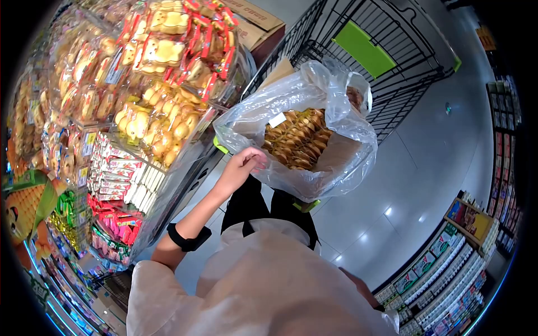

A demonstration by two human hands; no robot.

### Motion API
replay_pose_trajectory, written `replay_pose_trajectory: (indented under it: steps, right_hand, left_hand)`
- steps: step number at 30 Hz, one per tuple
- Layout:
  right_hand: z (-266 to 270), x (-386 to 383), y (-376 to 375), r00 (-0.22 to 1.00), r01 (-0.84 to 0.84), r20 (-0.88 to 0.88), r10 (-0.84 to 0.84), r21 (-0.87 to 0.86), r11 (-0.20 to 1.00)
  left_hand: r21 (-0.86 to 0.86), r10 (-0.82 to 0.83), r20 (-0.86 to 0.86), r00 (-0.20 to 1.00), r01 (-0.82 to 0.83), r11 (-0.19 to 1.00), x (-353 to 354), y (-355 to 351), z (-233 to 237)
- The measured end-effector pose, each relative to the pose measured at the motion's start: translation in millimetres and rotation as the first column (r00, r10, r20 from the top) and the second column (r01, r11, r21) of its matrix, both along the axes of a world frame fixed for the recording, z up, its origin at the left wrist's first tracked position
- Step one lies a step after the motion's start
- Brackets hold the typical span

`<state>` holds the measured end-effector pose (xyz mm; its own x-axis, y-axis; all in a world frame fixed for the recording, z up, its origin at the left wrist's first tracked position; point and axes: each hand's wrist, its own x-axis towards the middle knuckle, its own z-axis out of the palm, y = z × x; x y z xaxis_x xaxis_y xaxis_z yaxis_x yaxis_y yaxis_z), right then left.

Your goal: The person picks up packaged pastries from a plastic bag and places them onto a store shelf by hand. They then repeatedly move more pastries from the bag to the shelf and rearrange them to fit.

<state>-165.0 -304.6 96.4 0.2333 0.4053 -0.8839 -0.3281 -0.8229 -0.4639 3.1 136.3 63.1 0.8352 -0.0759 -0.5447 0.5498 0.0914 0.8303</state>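
My left hand (243, 167) is at the near left edge of a clear plastic bag (350, 148), its fingers closed on the bag's rim. The bag stands wide open on the near end of a black wire shopping cart (392, 106). Inside it lie rows of golden-brown packaged pastries (300, 139) with a small white label, and brown cardboard shows around them. My right hand is not visible; only part of the right arm (358, 284) shows beside my body, low on the right.
Left of the cart, a display stand (185, 151) holds packaged breads (162, 53) and small wrapped snacks (117, 173). A cardboard box (252, 22) is behind it. Shelves with white packages (443, 274) stand at the lower right, beyond the tiled floor (358, 224).
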Motion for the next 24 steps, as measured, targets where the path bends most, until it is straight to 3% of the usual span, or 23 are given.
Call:
replay_pose_trajectory:
  steps: [2, 5, 8, 10, 11, 12, 13, 14, 15, 16, 17, 19, 20, 22, 24]
  right_hand:
    - [2.2, 59.4, 12.1, 0.99, 0.089, -0.129, -0.063, 0.203, 0.975]
    - [37.1, 144.5, 64.0, 0.955, 0.29, -0.027, -0.296, 0.304, 0.907]
    - [36.4, 188.4, 102.4, 0.841, 0.472, 0.061, -0.538, 0.403, 0.784]
    - [26.2, 206.4, 132.9, 0.749, 0.551, 0.145, -0.647, 0.405, 0.729]
    - [30.0, 214.4, 152.7, 0.728, 0.432, 0.355, -0.587, 0.428, 0.794]
    - [33.8, 221.9, 173.8, 0.665, 0.306, 0.548, -0.508, 0.42, 0.854]
    - [23.5, 227.4, 192.2, 0.496, 0.124, 0.705, -0.507, 0.52, 0.845]
    - [14.8, 231.3, 209.4, 0.385, 0.037, 0.803, -0.455, 0.479, 0.877]
    - [8.5, 235.1, 222.3, 0.362, -0.041, 0.864, -0.348, 0.388, 0.921]
    - [-0.7, 234.9, 235.4, 0.336, -0.011, 0.863, -0.377, 0.404, 0.915]
    - [-10.0, 234.0, 247.5, 0.308, 0.014, 0.861, -0.405, 0.421, 0.907]
    - [-21.1, 228.7, 268.6, 0.231, 0.007, 0.896, -0.38, 0.389, 0.921]
    - [-25.4, 226.7, 271.9, 0.229, 0.005, 0.898, -0.376, 0.385, 0.923]
    - [-34.6, 226.2, 274.4, 0.259, 0.0, 0.89, -0.375, 0.388, 0.921]
    - [-48.5, 233.5, 269.6, 0.325, -0.008, 0.859, -0.396, 0.421, 0.907]
  left_hand:
    - [-0.005, -0.024, 0.037, 0.999, 0.025, 1.0, 21.9, -13.4, -5.7]
    - [0.106, -0.116, -0.021, 0.993, 0.118, 0.987, 57.4, -32.8, -24.6]
    - [0.638, -0.396, 0.192, 0.898, 0.192, 0.746, 78.6, -56.7, -19.9]
    - [0.722, -0.446, 0.143, 0.884, 0.215, 0.657, 85.8, -71.3, -12.3]
    - [0.763, -0.465, 0.12, 0.877, 0.218, 0.609, 90.2, -76.9, -11.2]
    - [0.727, -0.45, 0.073, 0.89, 0.262, 0.635, 93.2, -81.4, -13.8]
    - [0.693, -0.4, 0.221, 0.889, 0.146, 0.706, 90.0, -85.6, -26.8]
    - [0.64, -0.337, 0.361, 0.87, 0.032, 0.768, 82.9, -89.4, -48.0]
    - [0.568, -0.263, 0.488, 0.832, -0.074, 0.82, 77.6, -90.2, -59.5]
    - [0.305, -0.235, 0.302, 0.924, 0.14, 0.942, 86.1, -86.4, -44.1]
    - [0.134, -0.204, 0.32, 0.925, 0.169, 0.976, 83.6, -81.3, -82.7]
    - [-0.074, -0.024, 0.275, 0.961, 0.046, 0.996, 73.6, -81.6, -69.4]
    - [-0.065, 0.1, 0.38, 0.92, -0.082, 0.995, 66.6, -86.3, -76.5]
    - [0.102, 0.062, 0.516, 0.855, -0.133, 0.986, 57.0, -82.3, -84.8]
    - [0.445, -0.198, 0.545, 0.815, -0.082, 0.892, 56.5, -75.2, -91.5]
